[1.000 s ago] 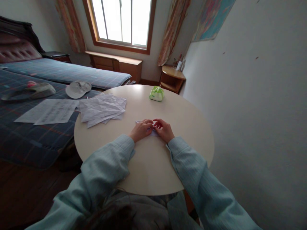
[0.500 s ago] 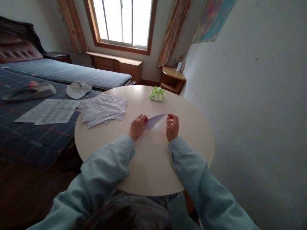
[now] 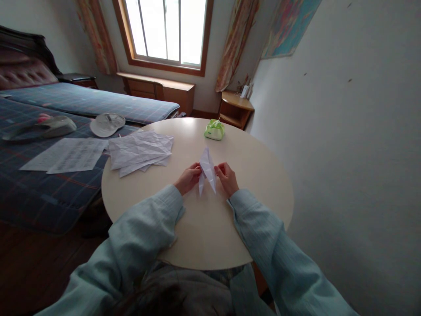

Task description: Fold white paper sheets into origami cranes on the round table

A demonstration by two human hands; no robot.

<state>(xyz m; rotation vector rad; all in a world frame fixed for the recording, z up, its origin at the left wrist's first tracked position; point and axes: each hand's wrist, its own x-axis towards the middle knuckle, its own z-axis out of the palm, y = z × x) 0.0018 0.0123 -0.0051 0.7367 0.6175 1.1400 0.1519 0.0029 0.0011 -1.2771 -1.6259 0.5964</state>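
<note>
A folded sheet of white paper [image 3: 207, 165] is held up between my two hands over the middle of the round table [image 3: 204, 232]. Its top comes to a point, and two narrow pointed flaps hang down from it. My left hand [image 3: 188, 178] grips its left side with the fingers closed. On the right side, my right hand [image 3: 227, 178] pinches the paper's edge between thumb and fingers. Parts of the left fingertips are hidden behind the paper.
Creased white sheets [image 3: 140, 150] lie piled at the table's left edge. A green tissue pack [image 3: 214, 129] stands toward the back. Left of the table, a bed [image 3: 42, 197] carries printed sheets [image 3: 77, 154] and a pale cap [image 3: 107, 124]. A white wall [image 3: 345, 153] rises on the right.
The folded paper has turned from lying slanted to standing point-up, with its flaps apart. My right hand, earlier beside the paper's tip, has moved left and taken hold of it.
</note>
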